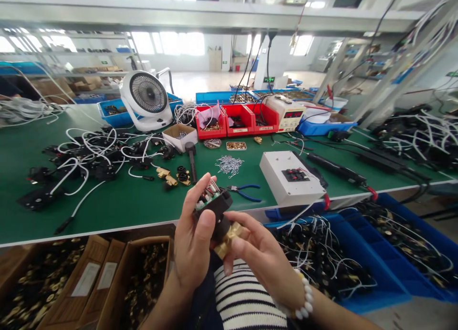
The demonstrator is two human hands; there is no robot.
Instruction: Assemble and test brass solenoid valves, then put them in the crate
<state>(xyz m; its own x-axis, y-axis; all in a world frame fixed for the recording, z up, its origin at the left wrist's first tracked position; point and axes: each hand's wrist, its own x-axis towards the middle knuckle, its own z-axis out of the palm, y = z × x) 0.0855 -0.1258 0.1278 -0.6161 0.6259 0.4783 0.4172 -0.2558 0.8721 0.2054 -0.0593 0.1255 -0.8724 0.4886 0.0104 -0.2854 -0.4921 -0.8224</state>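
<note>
My left hand (195,234) is closed around a small black housing (219,204), whose open top shows a green circuit board and wires. Against the lower end of that housing is a brass valve body (229,238), gripped in the fingers of my right hand (259,253). Both parts are held above my lap, just in front of the bench edge. On the green bench beyond them lie blue-handled pliers (246,192), a heap of small metal pins (229,165), a black rubber-like mallet (191,160) and several brass fittings (167,176).
A white box with black terminals (293,177) stands to the right, near a black electric screwdriver (336,169). Cabled black units (93,153) cover the left bench. Behind are a fan (148,98), red bins (239,120) and a power supply (286,113). Cartons (118,258) and blue crates (382,277) flank my lap.
</note>
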